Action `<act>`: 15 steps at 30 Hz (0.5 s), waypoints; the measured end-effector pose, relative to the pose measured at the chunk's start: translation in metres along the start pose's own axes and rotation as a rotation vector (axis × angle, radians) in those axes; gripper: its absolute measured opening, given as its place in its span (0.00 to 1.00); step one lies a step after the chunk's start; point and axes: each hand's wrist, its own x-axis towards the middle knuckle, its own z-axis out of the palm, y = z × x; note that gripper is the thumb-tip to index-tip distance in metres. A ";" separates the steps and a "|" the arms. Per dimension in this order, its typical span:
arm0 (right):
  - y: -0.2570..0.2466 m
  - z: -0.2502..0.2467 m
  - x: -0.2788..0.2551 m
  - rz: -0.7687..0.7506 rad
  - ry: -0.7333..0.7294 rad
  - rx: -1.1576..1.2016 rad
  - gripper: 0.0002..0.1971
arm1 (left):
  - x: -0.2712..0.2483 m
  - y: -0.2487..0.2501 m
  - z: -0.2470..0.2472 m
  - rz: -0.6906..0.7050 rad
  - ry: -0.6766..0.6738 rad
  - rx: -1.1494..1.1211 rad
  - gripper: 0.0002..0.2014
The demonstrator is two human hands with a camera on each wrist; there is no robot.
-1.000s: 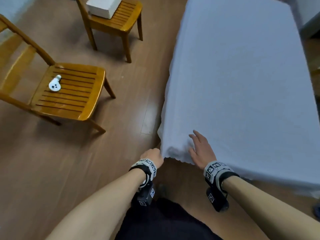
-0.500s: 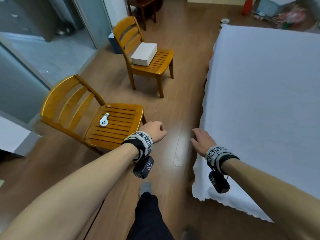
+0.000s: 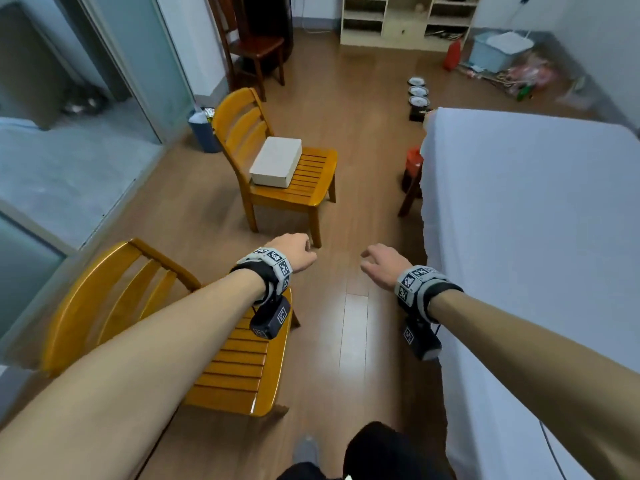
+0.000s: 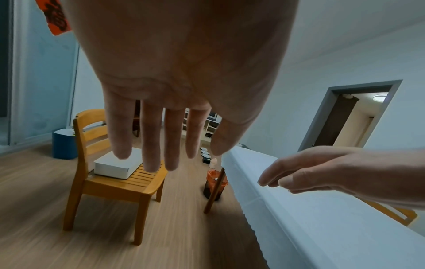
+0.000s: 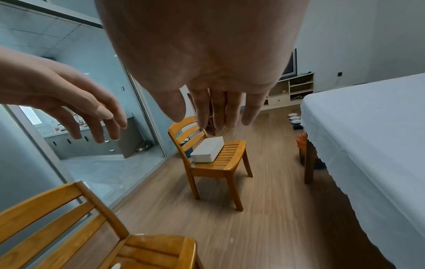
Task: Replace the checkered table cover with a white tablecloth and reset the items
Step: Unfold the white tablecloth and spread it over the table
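Wooden floor (image 3: 349, 327) runs between two chairs and the table, which the white cloth (image 3: 533, 216) covers, draping over its edge. Both hands, left (image 3: 294, 252) and right (image 3: 384, 263), hover over the floor with fingers relaxed, grasping nothing. On the far chair (image 3: 304, 181) sits a white box (image 3: 275, 161).

I'm seeing a plain white tablecloth (image 3: 530, 216), a white box (image 3: 276, 161), honey-yellow wooden chairs (image 3: 287, 188), brown plank floor (image 3: 353, 323), and black-and-white checker wristbands (image 3: 273, 263).

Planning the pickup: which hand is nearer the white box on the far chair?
Left. The left hand hangs just short of the chair holding the white box; the right hand is off to the box's right, beside the white tablecloth.
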 end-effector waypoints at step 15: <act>0.109 -0.157 0.318 0.083 0.061 0.026 0.22 | 0.348 0.069 -0.132 0.066 -0.055 0.091 0.15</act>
